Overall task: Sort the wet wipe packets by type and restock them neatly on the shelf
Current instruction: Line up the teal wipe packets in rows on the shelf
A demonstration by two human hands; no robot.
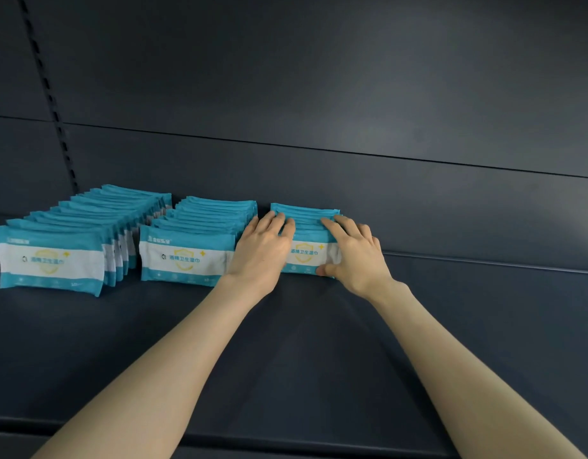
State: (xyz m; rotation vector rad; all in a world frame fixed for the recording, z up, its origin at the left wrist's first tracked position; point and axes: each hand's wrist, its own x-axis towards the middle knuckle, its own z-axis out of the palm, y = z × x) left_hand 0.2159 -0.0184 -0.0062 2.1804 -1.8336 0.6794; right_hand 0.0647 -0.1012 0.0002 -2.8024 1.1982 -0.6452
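Three rows of teal-and-white wet wipe packets stand upright on a dark shelf point(286, 342). The left row point(50, 260) and the middle row point(186, 256) stand untouched. Both hands are on the right row point(306, 255). My left hand point(263, 250) lies over its left end with fingers draped on the packet tops. My right hand point(352, 253) grips its right end, fingers over the tops and thumb against the front packet's lower right corner. Most of that row is hidden behind my hands.
The shelf's dark back panel point(319, 111) rises behind the rows. A slotted upright rail point(50, 104) runs down at the far left. Bare shelf surface lies to the right of the right row and in front of all rows, up to the front edge point(286, 438).
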